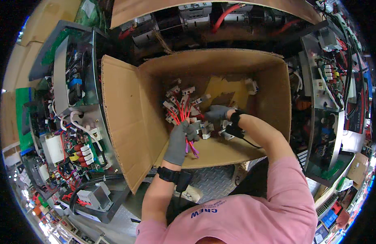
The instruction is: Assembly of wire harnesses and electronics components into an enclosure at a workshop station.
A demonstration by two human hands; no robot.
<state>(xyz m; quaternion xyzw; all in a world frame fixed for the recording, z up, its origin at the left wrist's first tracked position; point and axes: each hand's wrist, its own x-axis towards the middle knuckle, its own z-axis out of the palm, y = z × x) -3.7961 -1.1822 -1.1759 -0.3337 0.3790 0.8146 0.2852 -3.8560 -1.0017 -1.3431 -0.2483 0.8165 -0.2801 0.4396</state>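
Observation:
My left hand [181,136], in a grey glove, is closed around a bunch of red wires [181,114]. Small white-and-grey blocks [184,98] fan out from the bunch's far end, and purple-tipped ends [193,151] stick out below the fist. To its right, my gloved right hand [217,113] reaches down among more white blocks [206,129] inside an open cardboard box [214,159]. Its fingertips point left, toward the bunch; I cannot make out what they touch. Another white block [251,86] lies by the box's far right corner.
The box's left flap [122,110] is folded outward. Metal-framed electronic units stand on the left [80,142] and on the right [330,81]. Beyond the box is a row of grey metal parts [196,18] with thick red cables [224,18]. Below shows a patterned metal floor [214,181].

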